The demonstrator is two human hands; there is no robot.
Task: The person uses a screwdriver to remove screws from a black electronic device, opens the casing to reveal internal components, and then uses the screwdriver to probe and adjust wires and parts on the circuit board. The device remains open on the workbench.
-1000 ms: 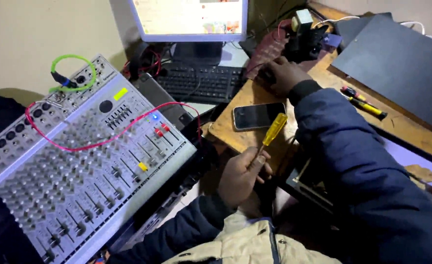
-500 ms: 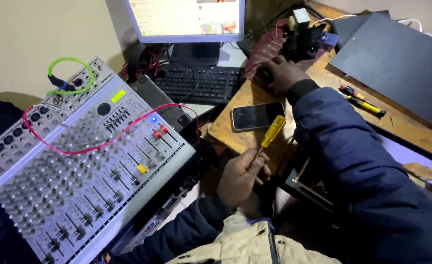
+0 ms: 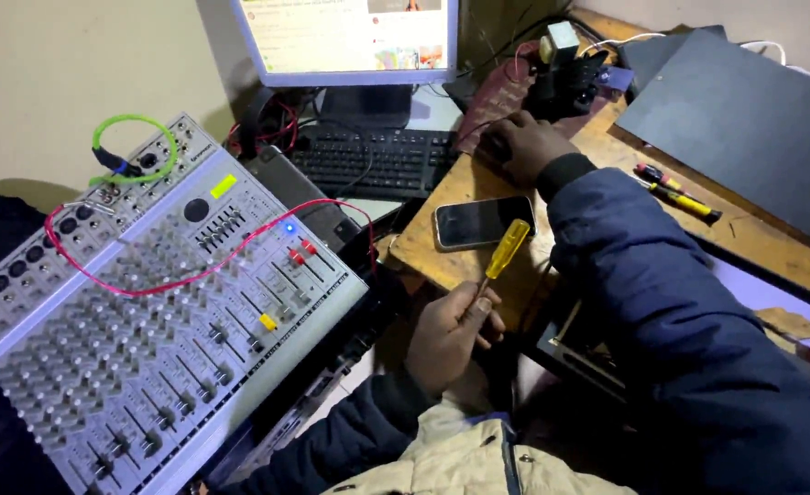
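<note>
We held the yellow-handled screwdriver (image 3: 504, 252) by its shaft in our left hand (image 3: 449, 335), fingers clamped around it, handle up, beside the phone (image 3: 481, 222) on the wooden table (image 3: 442, 252). Our right hand (image 3: 526, 145) rested farther back on the table; its grip we couldn't tell. The grey mixing console (image 3: 139, 312) sat left.

A plain cream wall (image 3: 48, 73) filled the upper left of the frame, dim and evenly lit. At top centre a lit monitor (image 3: 350, 37) stood against it, giving off a pale glow, with a black keyboard (image 3: 368, 160) below. A worn wooden desk (image 3: 597, 156) ran from the centre to the upper right, where a dark flat panel (image 3: 744, 128) lay on it.
</note>
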